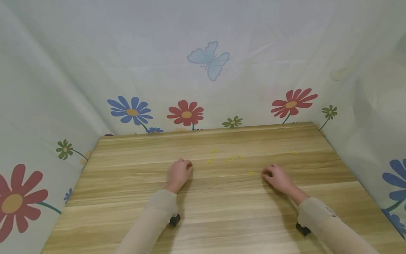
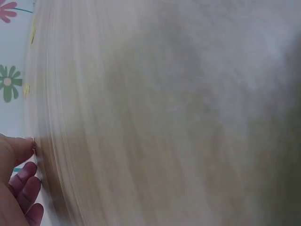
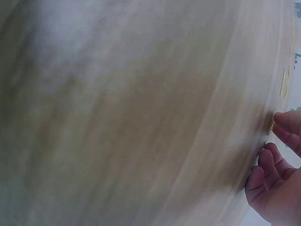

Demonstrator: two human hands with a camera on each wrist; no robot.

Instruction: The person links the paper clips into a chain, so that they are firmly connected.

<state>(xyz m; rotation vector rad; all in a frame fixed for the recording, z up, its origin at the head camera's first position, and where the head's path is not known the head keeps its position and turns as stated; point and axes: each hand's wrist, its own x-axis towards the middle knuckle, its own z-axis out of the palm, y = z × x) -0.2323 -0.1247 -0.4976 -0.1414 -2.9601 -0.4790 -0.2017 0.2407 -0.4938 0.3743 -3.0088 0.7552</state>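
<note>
Several small yellow pieces point(image 1: 226, 162) lie scattered on the far half of a wooden table point(image 1: 222, 211). My right hand point(image 1: 275, 176) rests on the table with its fingers curled. Its thumb and forefinger pinch one yellow piece point(image 3: 271, 126) against the wood, and another yellow piece point(image 1: 251, 173) lies just to its left. My left hand point(image 1: 179, 172) rests as a loose fist left of the scatter. Its fingers point(image 2: 23, 181) are curled, and nothing shows in them. A lone yellow piece point(image 1: 292, 152) lies off to the far right.
A pale cloth printed with flowers and a butterfly point(image 1: 209, 60) walls the table at the back and on both sides. Both wrist views are blurred and show mostly wood. A small black device point(image 1: 174, 219) sits under each sleeve.
</note>
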